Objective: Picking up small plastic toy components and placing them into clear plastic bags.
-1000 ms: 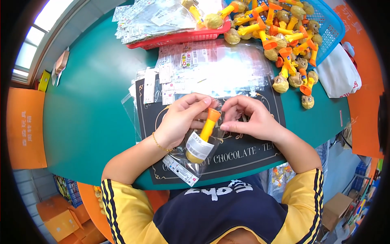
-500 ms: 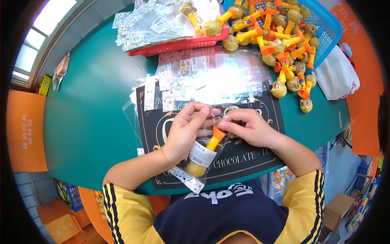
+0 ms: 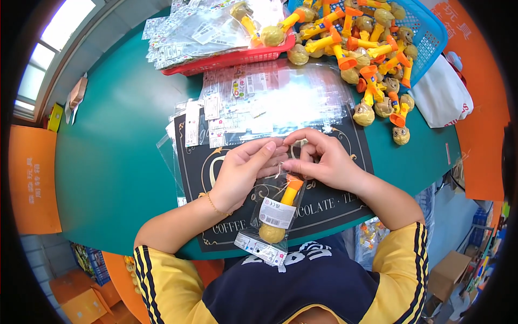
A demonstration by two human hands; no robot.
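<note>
A clear plastic bag (image 3: 255, 213) hangs below my fingers over the dark printed mat. Inside lies a toy (image 3: 292, 195) with a yellow handle, an orange flared end toward my fingers and a gold round head toward my body. A white label is wrapped round its middle. My left hand (image 3: 245, 170) grips the far end of the bag with thumb and fingers. My right hand (image 3: 324, 162) pinches the same end, its forefinger reaching across to the left fingertips. A printed strip (image 3: 260, 248) crosses the bag's near end.
Flat clear bags (image 3: 280, 102) lie stacked beyond my hands on the dark mat (image 3: 345, 186). Behind them a red basket (image 3: 226, 58) holds more bags and a few toys. Many similar toys spill from a blue basket (image 3: 431, 46) at right onto the green table (image 3: 118, 146).
The bagged toy hangs slightly farther right and nearer my body, with its orange end now below my fingers. My right forefinger has stretched toward the left fingertips.
</note>
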